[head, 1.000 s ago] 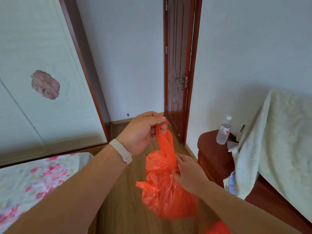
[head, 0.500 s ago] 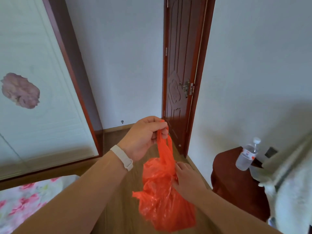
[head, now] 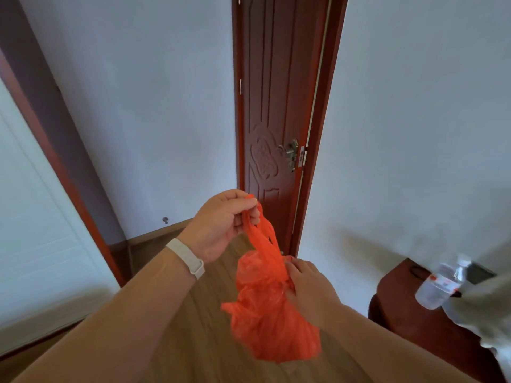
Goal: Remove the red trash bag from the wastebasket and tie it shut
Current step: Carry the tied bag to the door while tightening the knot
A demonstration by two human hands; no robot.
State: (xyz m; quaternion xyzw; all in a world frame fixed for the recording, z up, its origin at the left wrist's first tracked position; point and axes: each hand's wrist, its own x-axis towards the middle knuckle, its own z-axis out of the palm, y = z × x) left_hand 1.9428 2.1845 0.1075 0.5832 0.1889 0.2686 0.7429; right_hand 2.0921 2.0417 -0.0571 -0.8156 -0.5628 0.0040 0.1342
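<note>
The red trash bag [head: 265,313] hangs in the air in front of me, over the wooden floor. My left hand [head: 221,225], with a white wristband, pinches the bag's twisted handles from above and holds them up. My right hand [head: 309,288] grips the bag's gathered neck from the right side, just below the handles. The full lower part of the bag bulges beneath my right hand. No wastebasket is in view.
A dark red wooden door [head: 276,120] stands shut straight ahead. A white wardrobe panel [head: 33,230] fills the left side. A dark wooden nightstand [head: 420,313] at the right carries a clear water bottle [head: 439,286], beside a pale cloth [head: 486,305].
The view has tilted up and turned left, so the floral bedding and most of the cloth have left the frame. Both hands keep their grip; the handles look pulled slightly longer.
</note>
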